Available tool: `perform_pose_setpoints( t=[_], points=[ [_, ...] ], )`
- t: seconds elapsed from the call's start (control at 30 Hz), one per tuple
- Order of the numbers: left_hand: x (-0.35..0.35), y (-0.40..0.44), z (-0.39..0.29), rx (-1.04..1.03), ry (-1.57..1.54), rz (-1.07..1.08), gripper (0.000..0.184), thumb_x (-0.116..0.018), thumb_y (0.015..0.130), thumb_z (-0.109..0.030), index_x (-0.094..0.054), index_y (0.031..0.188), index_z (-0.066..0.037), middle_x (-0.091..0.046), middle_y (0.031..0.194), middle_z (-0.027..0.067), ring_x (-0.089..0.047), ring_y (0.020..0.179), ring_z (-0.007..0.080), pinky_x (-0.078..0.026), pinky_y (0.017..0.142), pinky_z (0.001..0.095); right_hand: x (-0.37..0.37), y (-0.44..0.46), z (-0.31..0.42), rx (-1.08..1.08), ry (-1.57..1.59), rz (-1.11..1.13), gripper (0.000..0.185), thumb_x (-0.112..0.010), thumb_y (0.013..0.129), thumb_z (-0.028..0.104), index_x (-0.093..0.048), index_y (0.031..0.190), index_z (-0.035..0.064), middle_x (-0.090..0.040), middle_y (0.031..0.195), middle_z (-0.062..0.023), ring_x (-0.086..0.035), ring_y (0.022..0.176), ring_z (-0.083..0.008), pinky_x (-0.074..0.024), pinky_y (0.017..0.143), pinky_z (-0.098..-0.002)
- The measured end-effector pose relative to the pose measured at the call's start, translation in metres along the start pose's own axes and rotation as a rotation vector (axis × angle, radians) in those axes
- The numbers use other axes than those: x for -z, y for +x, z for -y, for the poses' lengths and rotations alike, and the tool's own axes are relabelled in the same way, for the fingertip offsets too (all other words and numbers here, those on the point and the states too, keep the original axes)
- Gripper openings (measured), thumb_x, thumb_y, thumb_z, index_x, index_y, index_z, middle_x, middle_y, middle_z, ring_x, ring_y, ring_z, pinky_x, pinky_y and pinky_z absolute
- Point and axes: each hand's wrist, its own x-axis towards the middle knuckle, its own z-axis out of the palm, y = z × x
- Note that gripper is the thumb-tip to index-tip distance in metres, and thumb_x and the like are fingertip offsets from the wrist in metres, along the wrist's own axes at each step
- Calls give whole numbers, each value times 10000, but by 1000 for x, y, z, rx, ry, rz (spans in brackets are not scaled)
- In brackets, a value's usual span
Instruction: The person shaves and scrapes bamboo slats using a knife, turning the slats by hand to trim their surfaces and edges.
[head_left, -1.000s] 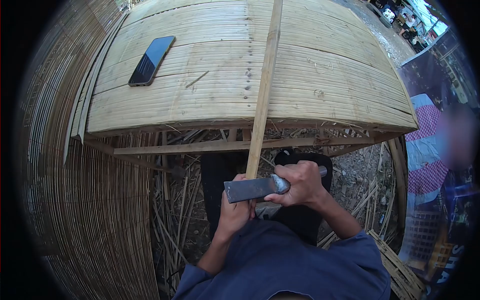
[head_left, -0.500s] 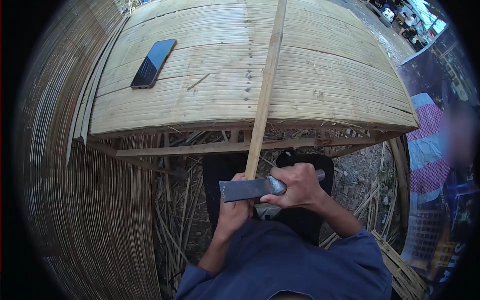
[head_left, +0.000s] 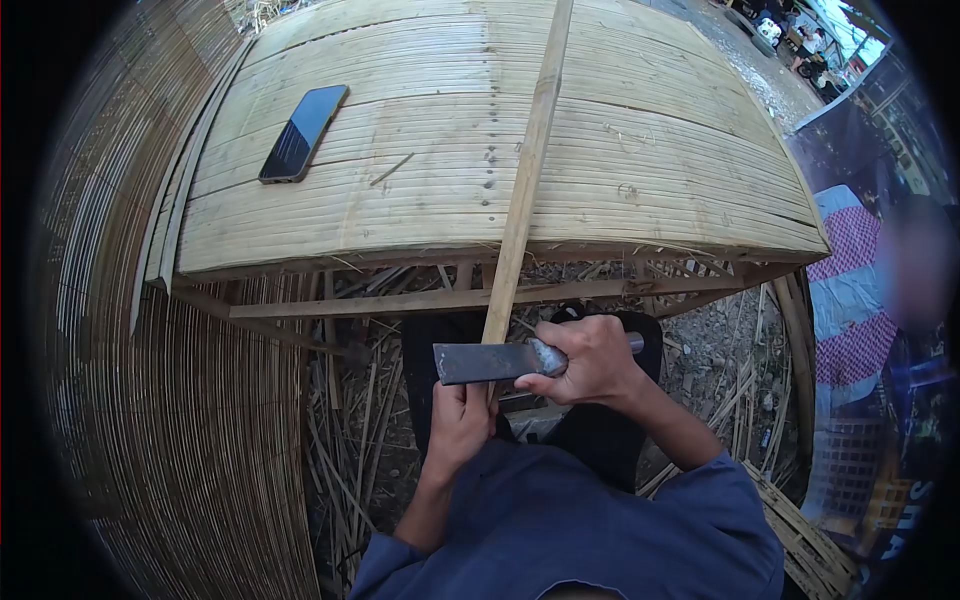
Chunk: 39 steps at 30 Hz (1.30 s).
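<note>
A long bamboo strip (head_left: 520,205) runs from my lap up across the bamboo slat table (head_left: 400,220). My left hand (head_left: 460,425) is closed around its near end, just below the blade. In my right hand (head_left: 590,362) is a broad, square-ended cleaver (head_left: 486,363), its fingers wrapped round the handle. The dark blade lies crosswise over the strip and hides a short part of it. Whether the edge is cutting into the bamboo I cannot tell.
On the table lie a smartphone (head_left: 304,134) and a small bamboo sliver (head_left: 391,169). A bamboo slat screen (head_left: 200,400) stands at the left. Loose strips (head_left: 800,530) and shavings litter the ground. A pink-and-white woven sack (head_left: 848,290) hangs at the right.
The cleaver and my right hand have moved slightly up along the strip, away from my body. More of my left thumb shows below the blade. The view has shifted a little.
</note>
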Motion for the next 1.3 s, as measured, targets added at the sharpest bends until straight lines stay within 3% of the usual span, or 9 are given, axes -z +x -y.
perform_pose_setpoints(
  t=[0.17, 0.3, 0.5, 0.67, 0.77, 0.87, 1.1, 1.2, 1.3],
  points=[
    [-3, -2, 3, -42, 6, -28, 277, -444, 1008, -250, -574, 969, -9, -506, 574, -13, -470, 437, 45, -361, 383, 214, 6, 3, -13, -100, -1, -25, 641, -610, 706, 735, -572, 631, 100, -565, 503, -85, -607, 469, -260, -484, 462, -386],
    [-4, 6, -1, -113, 24, -31, 215, -463, 998, -173, -575, 1081, -10, -511, 593, -23, -463, 468, 28, -354, 400, 203, 5, 1, -2, 43, -3, 76, 621, -594, 741, 710, -580, 660, 95, -580, 525, -76, -605, 475, -268, -472, 451, -358],
    [-1, 6, -8, -8, -83, 14, 205, -433, 994, -113, -550, 1137, -23, -486, 596, -30, -432, 455, 18, -344, 390, 191, -7, -7, 7, -33, 102, 29, 623, -588, 752, 707, -579, 668, 90, -567, 510, -64, -609, 478, -277, -476, 454, -382],
    [-11, 6, 0, 55, -249, 46, 179, -393, 1010, -127, -535, 1065, -34, -474, 589, -19, -416, 412, 34, -345, 367, 192, -7, -11, 10, -42, 254, 164, 558, -600, 838, 536, -556, 1094, 43, -646, 883, -149, -654, 783, -328, -511, 677, -413],
    [-11, 8, 10, 27, -240, 87, 239, -378, 1029, -219, -534, 1052, -41, -472, 583, -19, -407, 397, 35, -338, 357, 186, -31, -19, 5, -67, 490, -14, 535, -596, 853, 497, -541, 1126, 40, -647, 918, -154, -645, 805, -354, -507, 696, -420],
    [-10, 9, 8, -14, -205, 101, 337, -347, 1037, -326, -531, 1061, -45, -461, 578, -21, -398, 396, 30, -326, 354, 178, -31, -25, 5, -177, 613, 36, 469, -586, 852, 437, -556, 1062, 19, -630, 817, -171, -629, 753, -379, -485, 667, -423],
    [-18, -4, 15, -5, -239, 167, 352, -315, 1041, -334, -508, 1101, -46, -443, 573, -19, -389, 393, 40, -334, 359, 190, -29, -21, 3, -195, 548, -10, 472, -544, 808, 473, -536, 855, 3, -556, 687, -179, -600, 676, -375, -453, 607, -426],
    [-15, -6, 19, -1, -247, 192, 345, -319, 1041, -327, -506, 1098, -43, -442, 573, -18, -392, 395, 41, -339, 364, 190, -35, -17, -2, -83, 617, -78, 445, -509, 818, 436, -538, 888, -3, -556, 688, -181, -596, 660, -369, -452, 604, -415],
    [-12, -6, 18, 1, -239, 191, 339, -326, 1041, -324, -509, 1080, -42, -444, 573, -18, -396, 397, 40, -341, 368, 188, -26, -16, 13, -220, 804, -45, 435, -473, 827, 410, -533, 916, -12, -555, 692, -182, -581, 638, -344, -443, 603, -411]
  ],
)
